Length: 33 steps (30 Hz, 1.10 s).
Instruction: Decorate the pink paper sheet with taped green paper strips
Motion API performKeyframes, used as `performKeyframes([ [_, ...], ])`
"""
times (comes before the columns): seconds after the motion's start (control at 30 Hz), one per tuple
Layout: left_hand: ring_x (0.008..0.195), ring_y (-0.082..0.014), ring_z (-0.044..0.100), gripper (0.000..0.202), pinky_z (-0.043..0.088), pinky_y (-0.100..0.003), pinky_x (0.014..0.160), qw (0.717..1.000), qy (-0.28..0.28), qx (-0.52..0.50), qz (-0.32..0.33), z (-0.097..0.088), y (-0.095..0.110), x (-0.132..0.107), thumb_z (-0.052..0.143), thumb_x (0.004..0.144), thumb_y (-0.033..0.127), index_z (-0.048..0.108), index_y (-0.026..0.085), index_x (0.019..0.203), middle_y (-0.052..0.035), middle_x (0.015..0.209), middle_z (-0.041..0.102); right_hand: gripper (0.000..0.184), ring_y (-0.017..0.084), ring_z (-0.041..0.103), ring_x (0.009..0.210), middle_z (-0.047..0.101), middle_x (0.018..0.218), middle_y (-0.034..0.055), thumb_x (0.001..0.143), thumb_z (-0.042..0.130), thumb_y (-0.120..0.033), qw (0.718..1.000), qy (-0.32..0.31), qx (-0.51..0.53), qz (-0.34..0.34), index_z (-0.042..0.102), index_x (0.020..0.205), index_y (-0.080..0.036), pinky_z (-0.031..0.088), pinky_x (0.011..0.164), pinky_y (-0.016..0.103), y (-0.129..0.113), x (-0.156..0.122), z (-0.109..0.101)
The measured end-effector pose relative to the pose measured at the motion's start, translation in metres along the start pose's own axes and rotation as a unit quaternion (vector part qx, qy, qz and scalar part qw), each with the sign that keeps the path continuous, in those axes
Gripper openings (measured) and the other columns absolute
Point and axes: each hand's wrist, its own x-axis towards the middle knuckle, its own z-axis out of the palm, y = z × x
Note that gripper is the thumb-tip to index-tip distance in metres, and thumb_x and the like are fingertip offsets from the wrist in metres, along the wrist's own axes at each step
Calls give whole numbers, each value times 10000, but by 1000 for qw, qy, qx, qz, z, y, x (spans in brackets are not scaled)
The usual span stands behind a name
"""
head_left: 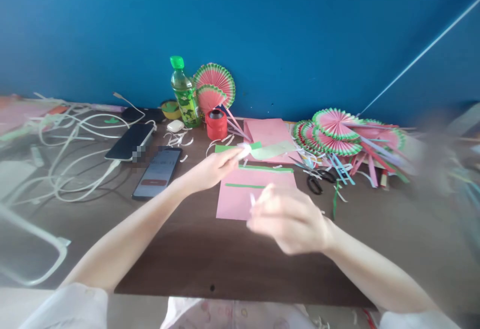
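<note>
My left hand (221,168) reaches over the back of a pink paper sheet (236,204), fingertips pinched together. A blurred pale green strip (275,150) extends rightward from those fingertips, with a small white bit at the pinch. Behind the hand shows a darker green strip (223,148). My right hand (290,216), smeared by motion, is closed above the sheet's right front part. A small whitish strip (252,200) pokes out of its fingertips. Two narrow green strips, one along the back edge (266,168) and one across the middle (243,186), lie on the sheet.
Black-handled scissors (315,184) and a pile of pink-green paper fans (333,131) are at right. Another fan (215,81), a green bottle (184,96) and a red container (216,125) stand behind. Two phones (159,171) (131,141) and white cables (77,134) lie left.
</note>
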Motion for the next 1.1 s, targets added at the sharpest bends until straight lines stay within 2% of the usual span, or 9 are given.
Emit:
performKeyframes([
  [0.1,971,-176,530,472,367,-277,877,994,56,94,-24,-7,-12,3,306,843,262,395,123,1285,-80,1088,588,158,112,581,662,588,636,-1,811,469,-81,999,-21,31,-9,589,818,-184,500,600,232,-9,1,4],
  [0.2,1028,-183,520,441,360,-268,882,987,45,151,-24,-17,-19,4,306,831,236,449,144,1238,-68,1159,568,190,111,586,738,621,781,30,809,459,-54,981,-23,112,154,572,902,-174,507,658,241,-4,0,9],
  [0.27,988,-188,539,395,370,-274,845,982,16,183,-30,-21,-24,4,318,822,241,512,169,1158,-59,1130,585,145,114,597,745,605,804,27,802,495,-92,941,17,180,286,566,894,-178,517,668,252,6,-1,13],
  [0.33,843,-184,573,331,387,-271,752,976,-42,208,-59,-24,-32,3,345,811,274,573,180,1032,-54,986,633,81,121,620,716,573,786,14,785,544,-159,879,75,255,397,559,862,-176,534,651,262,15,-2,17],
  [0.43,670,-159,540,219,363,-244,632,962,-121,226,-93,-25,-46,3,441,755,316,594,164,794,-43,786,620,113,137,638,675,544,748,-5,730,620,-234,793,144,338,486,547,785,-168,553,661,300,26,-5,21],
  [0.5,677,-158,519,192,348,-241,628,964,-100,232,-83,-25,-50,3,470,730,317,573,156,714,-46,760,599,141,135,635,664,539,730,-15,703,648,-250,765,175,357,507,540,739,-167,556,684,319,31,-9,25],
  [0.6,744,-165,519,237,352,-247,679,977,-33,197,-71,-26,-42,3,431,761,337,582,156,773,-49,814,598,159,119,616,672,513,717,-35,687,662,-261,742,212,364,521,544,758,-181,555,714,336,36,-15,33],
  [0.8,781,-147,538,327,373,-224,691,983,-166,18,-80,-26,-16,4,416,794,440,604,174,817,-17,838,615,188,123,609,730,479,712,-53,684,666,-272,706,259,373,543,527,787,-198,534,782,370,43,-25,44],
  [1.1,767,-146,550,333,399,-249,724,979,-173,-69,-84,-23,-15,4,423,810,432,569,139,748,-49,797,614,195,149,611,828,519,773,-29,692,656,-291,712,277,346,545,509,768,-186,507,835,374,48,-30,48],
])
